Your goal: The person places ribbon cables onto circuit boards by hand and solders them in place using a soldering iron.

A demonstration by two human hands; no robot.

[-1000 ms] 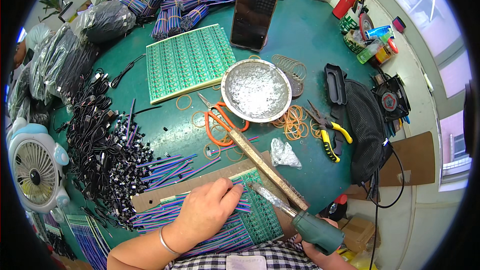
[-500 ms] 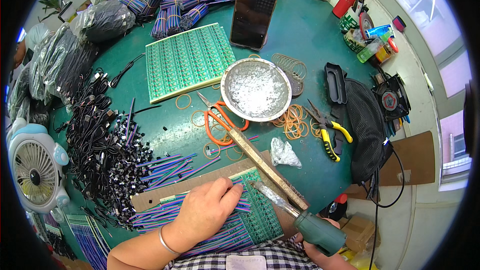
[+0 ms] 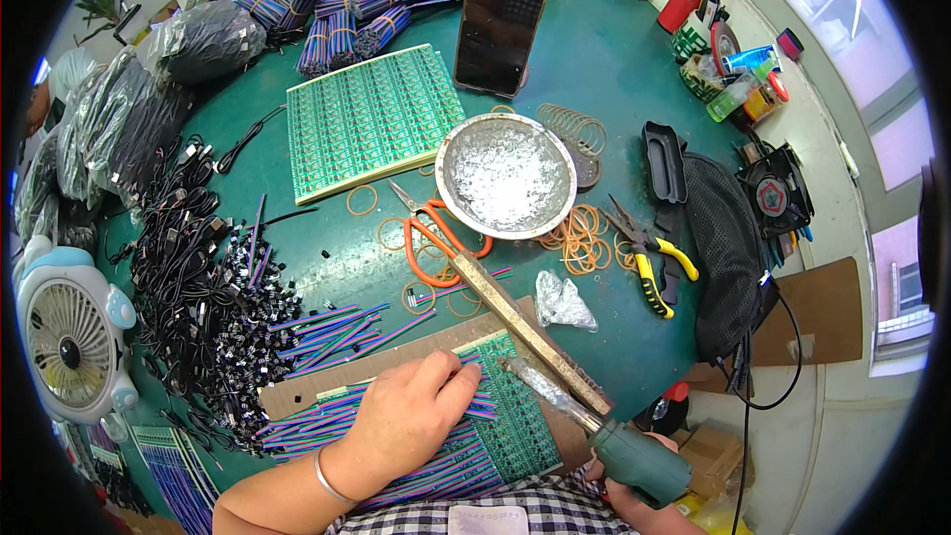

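Observation:
My left hand (image 3: 416, 414) is curled over a row of blue, pink and purple wires (image 3: 446, 466), thumb and forefinger pinched together at the wires; the fingertips are partly hidden. Beneath lies a green circuit board panel (image 3: 525, 426), with wires across its left part. At the lower right my right hand (image 3: 634, 495) grips the green handle of a soldering iron (image 3: 642, 464), partly behind it. The iron's metal shaft slants up and left, its tip over the panel, right of my left fingers. A brown cardboard sheet (image 3: 297, 396) underlies the panel.
A square bar (image 3: 525, 327) slants beside the iron, reaching a metal bowl (image 3: 505, 176) of silvery bits. Orange-handled scissors (image 3: 426, 248), rubber bands (image 3: 582, 240), yellow-handled pliers (image 3: 649, 258) and an upright phone (image 3: 503, 25) stand or lie beyond. Heaped black cables (image 3: 178, 238) and a fan (image 3: 69, 332) are left.
The soldering iron has shifted slightly right and down with my right hand. My left hand stays over the wires in nearly the same place.

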